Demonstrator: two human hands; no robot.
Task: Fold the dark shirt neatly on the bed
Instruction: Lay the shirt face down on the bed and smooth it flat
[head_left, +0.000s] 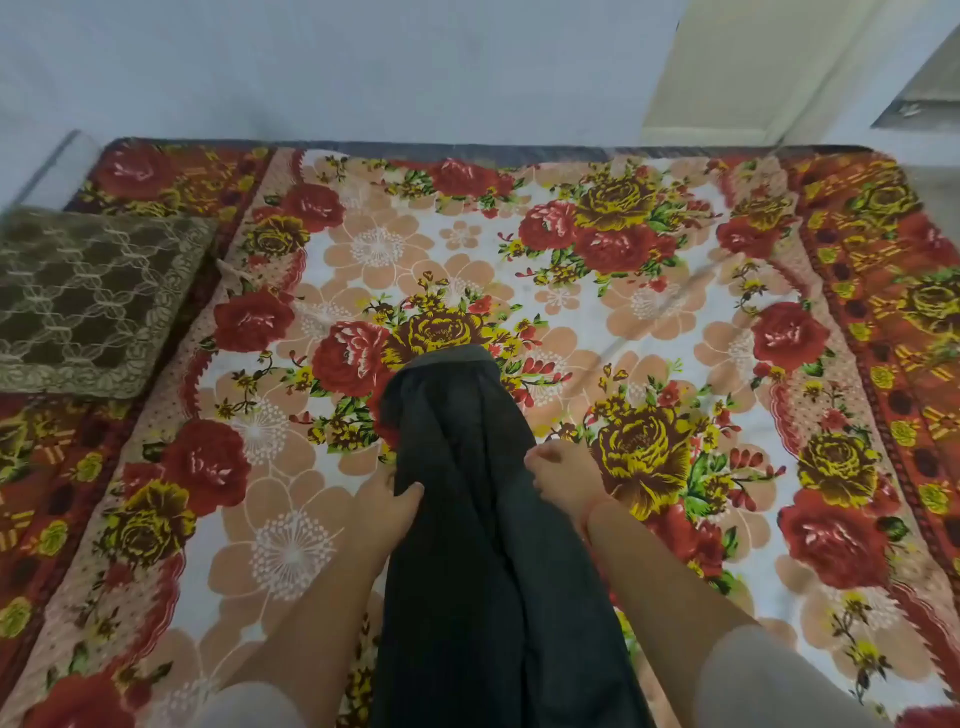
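Observation:
The dark shirt (483, 525) stretches as a long narrow bundle from the bottom edge of the view up to the middle of the bed (597, 332), which is covered in a flowered sheet. My left hand (387, 501) grips the shirt's left edge, thumb curled over the cloth. My right hand (563, 475) pinches the shirt's right edge at about the same height. Both forearms reach in from below, one on each side of the shirt. The shirt's far end lies on the sheet; its near end runs out of view.
A brown patterned cushion (88, 296) lies at the bed's left side. A pale wall (363, 67) runs behind the bed, with a cream door frame (727, 78) at the back right. The flowered sheet spreads wide on both sides of the shirt.

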